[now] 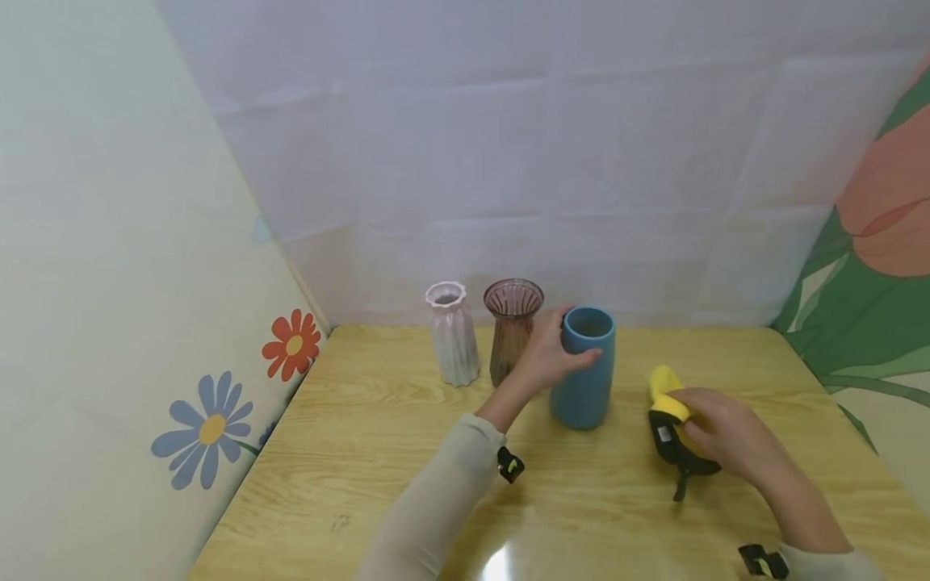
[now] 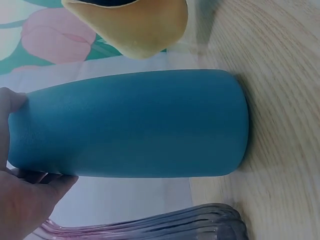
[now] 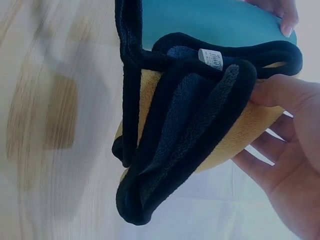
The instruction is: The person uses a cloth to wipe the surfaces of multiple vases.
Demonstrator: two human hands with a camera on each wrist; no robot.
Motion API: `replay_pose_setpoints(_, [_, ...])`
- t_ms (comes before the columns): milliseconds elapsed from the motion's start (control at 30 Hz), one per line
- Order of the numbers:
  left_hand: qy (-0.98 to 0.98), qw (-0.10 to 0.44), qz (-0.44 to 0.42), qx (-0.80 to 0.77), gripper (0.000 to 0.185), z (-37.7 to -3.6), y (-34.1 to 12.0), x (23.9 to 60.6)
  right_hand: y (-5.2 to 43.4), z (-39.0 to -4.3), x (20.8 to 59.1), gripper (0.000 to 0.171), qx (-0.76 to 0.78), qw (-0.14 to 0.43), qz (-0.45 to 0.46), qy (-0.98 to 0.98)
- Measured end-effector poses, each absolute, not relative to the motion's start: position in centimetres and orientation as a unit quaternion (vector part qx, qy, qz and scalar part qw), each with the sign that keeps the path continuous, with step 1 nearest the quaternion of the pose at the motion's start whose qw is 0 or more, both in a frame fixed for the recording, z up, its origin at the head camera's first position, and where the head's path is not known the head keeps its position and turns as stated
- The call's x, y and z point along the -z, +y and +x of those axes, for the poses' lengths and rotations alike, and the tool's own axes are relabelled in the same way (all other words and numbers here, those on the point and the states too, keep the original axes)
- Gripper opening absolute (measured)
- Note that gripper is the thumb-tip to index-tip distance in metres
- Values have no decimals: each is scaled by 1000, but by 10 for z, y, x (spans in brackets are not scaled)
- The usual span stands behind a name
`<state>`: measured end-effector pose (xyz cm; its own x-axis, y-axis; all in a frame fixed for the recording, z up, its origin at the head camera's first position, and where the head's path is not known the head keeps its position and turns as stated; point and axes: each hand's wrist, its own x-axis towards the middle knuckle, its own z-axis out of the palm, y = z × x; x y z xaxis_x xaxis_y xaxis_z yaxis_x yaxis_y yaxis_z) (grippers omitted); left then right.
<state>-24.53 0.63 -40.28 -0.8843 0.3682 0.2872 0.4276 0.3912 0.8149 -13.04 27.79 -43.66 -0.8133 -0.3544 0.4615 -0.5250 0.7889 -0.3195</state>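
Observation:
My left hand (image 1: pixel 550 355) grips the upper part of a blue vase (image 1: pixel 584 395), thumb on the near side and fingers behind. The vase stands upright on the wooden table, its base on the surface in the left wrist view. In my right hand (image 1: pixel 729 428) is a folded yellow cloth (image 3: pixel 215 145) with a dark grey inner side, black edging and a white tag (image 3: pixel 211 58). It hangs just right of the vase, thumb on one side and fingers on the other. Beside the left hand stands a ribbed purple glass vase (image 1: pixel 514 303), partly hidden by that hand.
A fluted white vase (image 1: pixel 454 339) stands at the left of the row. The wooden table (image 1: pixel 349 452) ends at a pale cloth backdrop (image 1: pixel 450 161). Flower-printed panels close off the left side (image 1: pixel 109 323) and the right side (image 1: pixel 894 202).

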Motion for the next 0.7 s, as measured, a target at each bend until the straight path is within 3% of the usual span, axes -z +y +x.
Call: replay_pose_setpoints(700, [-842,40,-214,493,81,-263,31,406,311,-125,437,43,-173,221,221,-934])
